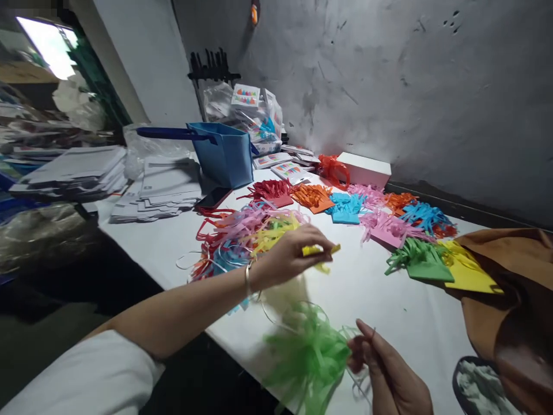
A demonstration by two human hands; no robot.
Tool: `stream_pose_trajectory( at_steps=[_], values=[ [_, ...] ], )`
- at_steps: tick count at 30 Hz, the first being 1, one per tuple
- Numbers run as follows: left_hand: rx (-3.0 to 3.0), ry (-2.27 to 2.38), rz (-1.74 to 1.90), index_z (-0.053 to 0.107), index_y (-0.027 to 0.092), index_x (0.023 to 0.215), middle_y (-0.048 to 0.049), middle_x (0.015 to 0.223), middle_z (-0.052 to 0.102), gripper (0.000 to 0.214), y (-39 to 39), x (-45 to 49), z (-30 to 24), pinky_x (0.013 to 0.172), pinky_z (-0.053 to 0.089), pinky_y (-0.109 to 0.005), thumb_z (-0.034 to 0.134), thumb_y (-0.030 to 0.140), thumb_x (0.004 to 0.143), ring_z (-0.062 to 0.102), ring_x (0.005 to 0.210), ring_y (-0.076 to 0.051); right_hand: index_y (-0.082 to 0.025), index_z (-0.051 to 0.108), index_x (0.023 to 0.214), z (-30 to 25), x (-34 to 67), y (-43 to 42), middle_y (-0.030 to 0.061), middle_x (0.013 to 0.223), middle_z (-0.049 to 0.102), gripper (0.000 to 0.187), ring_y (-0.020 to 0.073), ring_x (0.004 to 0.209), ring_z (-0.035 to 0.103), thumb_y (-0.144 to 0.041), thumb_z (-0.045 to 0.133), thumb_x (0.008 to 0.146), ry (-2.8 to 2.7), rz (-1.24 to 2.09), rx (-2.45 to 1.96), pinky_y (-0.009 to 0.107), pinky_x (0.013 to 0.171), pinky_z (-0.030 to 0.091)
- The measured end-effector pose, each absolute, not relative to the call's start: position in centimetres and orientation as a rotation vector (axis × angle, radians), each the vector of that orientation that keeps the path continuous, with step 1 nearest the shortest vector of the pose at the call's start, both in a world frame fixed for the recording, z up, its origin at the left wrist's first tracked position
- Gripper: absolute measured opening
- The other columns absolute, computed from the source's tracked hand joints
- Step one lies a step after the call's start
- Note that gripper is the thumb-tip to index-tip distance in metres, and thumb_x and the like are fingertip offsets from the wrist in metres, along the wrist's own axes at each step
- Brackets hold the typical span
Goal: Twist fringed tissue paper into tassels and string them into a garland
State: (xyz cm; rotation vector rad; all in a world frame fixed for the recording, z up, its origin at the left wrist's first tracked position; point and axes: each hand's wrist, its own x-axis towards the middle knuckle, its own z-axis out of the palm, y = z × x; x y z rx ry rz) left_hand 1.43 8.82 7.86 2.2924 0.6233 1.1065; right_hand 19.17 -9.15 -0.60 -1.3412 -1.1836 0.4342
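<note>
My left hand is closed on a yellow strip, held above the white table near a heap of mixed colored tassels. My right hand is at the front, thumb and fingers pinched at the gathered end of a green tassel bunch. The bunch is blurred by motion, with its loose strips fanning left. Thin white string loops about its gathered end. A pale yellow blur shows between the left hand and the green bunch.
Fringed bundles in green, yellow, pink, blue, orange and red line the table. A blue bag, phone, paper stacks and white box stand behind. Brown material lies right.
</note>
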Motion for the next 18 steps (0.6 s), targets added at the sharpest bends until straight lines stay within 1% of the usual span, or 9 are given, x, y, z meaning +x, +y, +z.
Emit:
stream_pose_trajectory(
  at_steps=[2, 4, 6, 10, 13, 18],
  values=[
    [2.074, 0.441, 1.108, 0.073, 0.016, 0.093, -0.0079, 0.088, 0.072, 0.012, 5.2, 1.9, 7.6, 0.08, 0.05, -0.031, 0.07, 0.026, 0.088, 0.066, 0.084, -0.019, -0.024, 0.072, 0.115, 0.7, 18.2, -9.4, 0.0012, 0.084, 0.075, 0.024, 0.0134, 0.064, 0.071, -0.029, 0.059, 0.095, -1.271, 0.369, -1.28, 0.022, 0.065, 0.06],
    [1.932, 0.41, 1.025, 0.075, 0.016, 0.094, -0.0084, 0.087, 0.072, 0.013, 2.6, 2.4, 7.0, 0.076, 0.051, -0.029, 0.069, 0.027, 0.089, 0.066, 0.081, -0.018, -0.026, 0.07, 0.118, 1.9, 17.8, -9.5, -0.0004, 0.082, 0.074, 0.026, 0.0117, 0.062, 0.07, -0.024, 0.056, 0.096, -1.358, 0.289, -1.273, 0.021, 0.063, 0.058],
    [1.862, 0.434, 0.966, 0.076, 0.016, 0.096, -0.0086, 0.087, 0.072, 0.015, 1.2, 2.8, 6.2, 0.073, 0.05, -0.028, 0.068, 0.027, 0.09, 0.065, 0.08, -0.018, -0.023, 0.069, 0.116, 2.9, 17.8, -9.5, 0.0012, 0.084, 0.074, 0.025, 0.0124, 0.064, 0.071, -0.021, 0.054, 0.096, -1.448, 0.182, -1.293, 0.021, 0.063, 0.058],
    [1.838, 0.478, 0.943, 0.076, 0.017, 0.102, -0.0084, 0.089, 0.07, 0.019, 0.3, 3.4, 5.1, 0.071, 0.05, -0.026, 0.066, 0.029, 0.092, 0.065, 0.081, -0.017, -0.016, 0.069, 0.105, 3.8, 18.4, -9.5, 0.0054, 0.085, 0.074, 0.021, 0.0146, 0.074, 0.072, -0.015, 0.051, 0.096, -1.593, 0.026, -1.309, 0.021, 0.067, 0.057],
    [1.878, 0.469, 0.943, 0.075, 0.017, 0.103, -0.0083, 0.089, 0.07, 0.019, 0.1, 3.6, 4.8, 0.071, 0.051, -0.025, 0.065, 0.029, 0.093, 0.065, 0.08, -0.017, -0.015, 0.068, 0.102, 3.8, 18.7, -9.8, 0.004, 0.08, 0.071, 0.021, 0.0132, 0.07, 0.071, -0.013, 0.048, 0.096, -1.614, 0.067, -1.36, 0.019, 0.064, 0.054],
    [1.969, 0.467, 0.987, 0.074, 0.015, 0.102, -0.0082, 0.086, 0.069, 0.017, -0.1, 3.8, 4.4, 0.07, 0.05, -0.024, 0.064, 0.025, 0.093, 0.064, 0.078, -0.016, -0.017, 0.068, 0.097, 3.6, 18.7, -10.5, 0.0019, 0.077, 0.069, 0.021, 0.0117, 0.068, 0.068, -0.016, 0.047, 0.097, -1.576, 0.164, -1.389, 0.018, 0.063, 0.051]
  ],
)
